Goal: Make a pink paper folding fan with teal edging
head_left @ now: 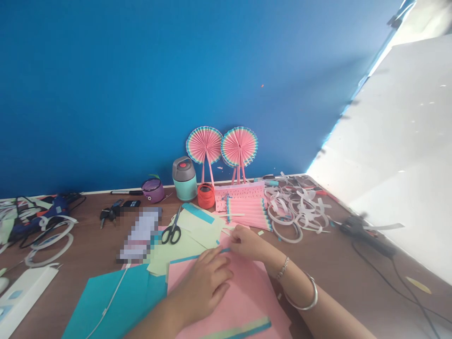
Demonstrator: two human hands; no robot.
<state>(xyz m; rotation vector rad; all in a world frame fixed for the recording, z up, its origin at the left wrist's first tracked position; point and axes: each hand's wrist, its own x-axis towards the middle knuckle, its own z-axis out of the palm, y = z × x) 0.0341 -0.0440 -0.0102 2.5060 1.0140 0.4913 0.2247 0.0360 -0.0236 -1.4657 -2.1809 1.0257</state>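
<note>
A pink sheet of paper [243,292] lies in front of me, with a blue strip along its far edge and a green and blue strip near its close edge. My left hand [203,287] rests on the sheet, fingers stretched out towards the blue edge strip. At the far edge, the fingers of my right hand [249,242] are pinched together; what they hold, if anything, is too small to make out. Black-handled scissors [172,233] lie beyond my left hand on pale green paper [192,245]. A pleated pink paper piece [247,210] sits beyond my right hand.
Two round pink paper fans [205,143] lean against the blue wall. Near them stand a teal flask [185,183], a red spool [205,196] and a purple cup [153,190]. Curled white strips [300,207] lie right; a phone [141,234], blue-green paper [116,296] and power strip [26,296] lie left.
</note>
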